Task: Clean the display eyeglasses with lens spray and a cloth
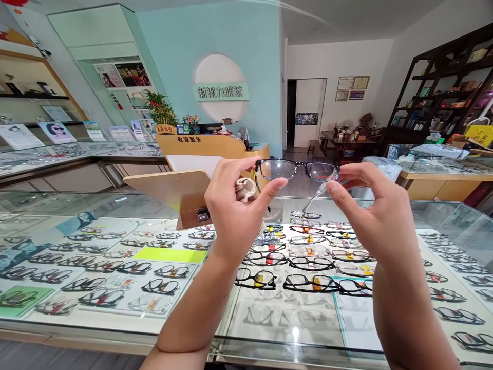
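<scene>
Glass display case (300, 345) spans the lower frame beneath left hand (234, 210) and right hand (381, 216), pinching eyeglasses (277, 168) by opposite ends, seemingly to keep lenses mostly uncovered.

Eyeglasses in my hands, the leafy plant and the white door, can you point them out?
Eyeglasses (277, 168), head view, lens on the picture's left.
Leafy plant (157, 107), head view, foliage.
White door (309, 96), head view, upper part.

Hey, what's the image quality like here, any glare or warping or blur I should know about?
Head view: a white glare spot on the clear glass display case, faint mirrored shapes of frames near it; wide-lens stretch, with the dark wooden shelf unit leaning at the right edge; small print on the black-rimmed eyeglasses' lens too soft to read surely.
</scene>
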A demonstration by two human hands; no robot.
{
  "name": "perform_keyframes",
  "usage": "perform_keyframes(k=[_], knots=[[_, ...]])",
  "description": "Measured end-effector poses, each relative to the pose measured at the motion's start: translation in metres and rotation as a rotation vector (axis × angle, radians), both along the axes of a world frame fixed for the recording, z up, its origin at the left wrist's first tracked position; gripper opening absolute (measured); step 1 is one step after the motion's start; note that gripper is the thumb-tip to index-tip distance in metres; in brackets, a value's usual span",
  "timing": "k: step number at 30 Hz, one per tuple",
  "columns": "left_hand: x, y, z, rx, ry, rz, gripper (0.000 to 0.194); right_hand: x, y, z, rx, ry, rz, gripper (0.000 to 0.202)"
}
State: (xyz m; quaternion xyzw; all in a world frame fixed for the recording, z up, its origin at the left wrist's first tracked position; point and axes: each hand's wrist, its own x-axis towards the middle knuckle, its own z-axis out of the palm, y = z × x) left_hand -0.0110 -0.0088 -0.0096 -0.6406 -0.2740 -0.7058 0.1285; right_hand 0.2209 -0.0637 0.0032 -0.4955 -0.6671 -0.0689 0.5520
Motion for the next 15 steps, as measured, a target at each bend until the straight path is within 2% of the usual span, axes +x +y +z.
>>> perform_keyframes(k=[8,15], knots=[[0.0023,0.0008,-0.0027,0.033,0.011,0.006,0.042,0.0026,-0.0050,0.0031,-0.049,-0.043,-0.002,0.027],[0.0020,0.0025,-0.0030,-0.011,0.025,-0.004,0.040,0.0042,-0.0065,0.0052,-0.062,-0.068,-0.015,0.028]])
